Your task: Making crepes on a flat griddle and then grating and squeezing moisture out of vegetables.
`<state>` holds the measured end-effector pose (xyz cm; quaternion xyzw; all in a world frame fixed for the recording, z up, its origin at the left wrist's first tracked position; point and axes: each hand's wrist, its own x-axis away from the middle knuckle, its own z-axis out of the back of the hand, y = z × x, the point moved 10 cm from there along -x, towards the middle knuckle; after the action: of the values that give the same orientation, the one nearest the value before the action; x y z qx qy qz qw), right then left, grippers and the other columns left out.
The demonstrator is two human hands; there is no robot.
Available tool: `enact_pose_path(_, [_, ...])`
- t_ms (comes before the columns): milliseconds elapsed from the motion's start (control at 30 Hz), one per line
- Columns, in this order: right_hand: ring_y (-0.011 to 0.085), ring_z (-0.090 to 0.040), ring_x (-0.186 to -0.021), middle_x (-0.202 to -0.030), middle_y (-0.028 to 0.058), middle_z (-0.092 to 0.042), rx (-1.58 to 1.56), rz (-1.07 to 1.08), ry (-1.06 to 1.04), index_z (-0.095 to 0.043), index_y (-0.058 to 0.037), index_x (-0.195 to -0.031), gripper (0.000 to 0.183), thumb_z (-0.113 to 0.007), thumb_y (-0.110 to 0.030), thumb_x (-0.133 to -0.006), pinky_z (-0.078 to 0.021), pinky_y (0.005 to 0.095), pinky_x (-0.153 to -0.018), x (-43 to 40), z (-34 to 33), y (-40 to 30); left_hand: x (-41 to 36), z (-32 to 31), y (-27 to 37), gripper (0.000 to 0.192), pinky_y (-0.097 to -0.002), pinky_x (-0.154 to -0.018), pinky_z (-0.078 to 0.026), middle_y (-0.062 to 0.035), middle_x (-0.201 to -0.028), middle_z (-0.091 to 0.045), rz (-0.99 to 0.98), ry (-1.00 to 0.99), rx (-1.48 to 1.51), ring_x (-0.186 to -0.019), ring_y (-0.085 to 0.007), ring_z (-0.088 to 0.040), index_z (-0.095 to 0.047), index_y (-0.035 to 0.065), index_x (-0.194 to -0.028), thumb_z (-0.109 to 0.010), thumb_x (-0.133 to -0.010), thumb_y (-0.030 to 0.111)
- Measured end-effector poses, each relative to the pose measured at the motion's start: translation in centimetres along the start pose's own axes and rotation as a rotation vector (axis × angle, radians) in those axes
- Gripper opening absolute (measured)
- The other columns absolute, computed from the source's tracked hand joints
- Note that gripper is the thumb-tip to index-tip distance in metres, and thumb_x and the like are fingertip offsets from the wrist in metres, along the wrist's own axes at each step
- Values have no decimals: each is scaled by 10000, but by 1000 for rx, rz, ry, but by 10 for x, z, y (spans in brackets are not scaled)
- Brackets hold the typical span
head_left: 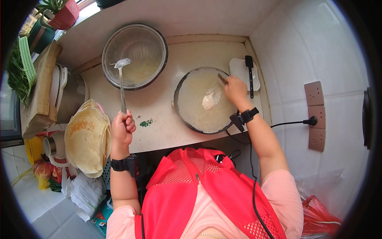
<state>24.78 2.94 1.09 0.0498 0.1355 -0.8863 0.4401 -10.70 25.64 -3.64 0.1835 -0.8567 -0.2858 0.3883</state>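
Observation:
My left hand (123, 128) grips the handle of a metal spoon (122, 89). Pale wet batter coats the spoon's bowl, which is over a large metal mixing bowl (135, 56) with thin batter in its bottom. A round, dark-rimmed electric griddle pan (191, 110) stands to the right. A thin pale layer of batter covers its surface, with a thicker blob of batter (209, 101) near the middle. My right hand (235, 91) is over the pan's right side, closed around a dark, narrow tool (222, 79). Most of that tool is hidden by my fingers.
A stack of thin cooked pancakes (86, 137) is at the counter's left edge. A black spatula (250, 76) lies on a white lid (235, 70) at right. Green bits (146, 122) dot the counter. A black cord (289, 122) runs to a wall socket (316, 111).

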Motion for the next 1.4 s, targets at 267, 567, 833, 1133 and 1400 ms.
enact_pose_path(267, [366,-652,-759,-841,166,-655,-34,89,-181,-678,-51,-784,114,-575,-98,-774,-516,466,-668,32,-16,-40,2,-3,6,48,-232,-356,-200,65,-523,-328,-123,142,-338,-374,-51,-235,-512,95,-892,-471,-910,112])
enact_pose_path(567, [387,-642,-795,-835,183,-655,-128,-38,-225,-668,-46,-803,132,-561,-111,-763,-515,474,-706,47,-11,-40,9,-17,-19,332,-213,-370,-216,53,-533,-301,-33,-25,-222,-400,-51,-252,-571,27,-1073,-400,-1024,308])
enact_pose_path(833, [401,-649,-746,-764,209,-663,-118,-265,-167,-678,-47,-765,149,-570,-140,-720,-518,498,-684,49,-1,9,20,-30,-9,473,-204,-385,-263,43,-536,-381,-182,-6,-575,-404,-46,-327,-521,-55,-1275,-379,-1042,331])
enact_pose_path(1133, [380,-659,-669,-702,229,-646,-371,-417,-174,-615,0,-717,167,-608,-167,-714,-528,445,-650,69,-32,40,40,-73,-92,410,-216,-426,-310,49,-539,-411,-60,-294,-847,-431,-51,-355,-562,-38,-1256,-364,-1039,247])
enact_pose_path(1400, [205,-648,-460,-568,128,-616,-812,-765,-228,-538,20,-715,137,-621,-68,-778,-490,320,-392,98,-57,42,21,-106,-138,343,-454,-634,-488,-217,-710,-628,-337,-366,-1221,-679,-381,-636,-609,9,-1177,-414,-990,221])
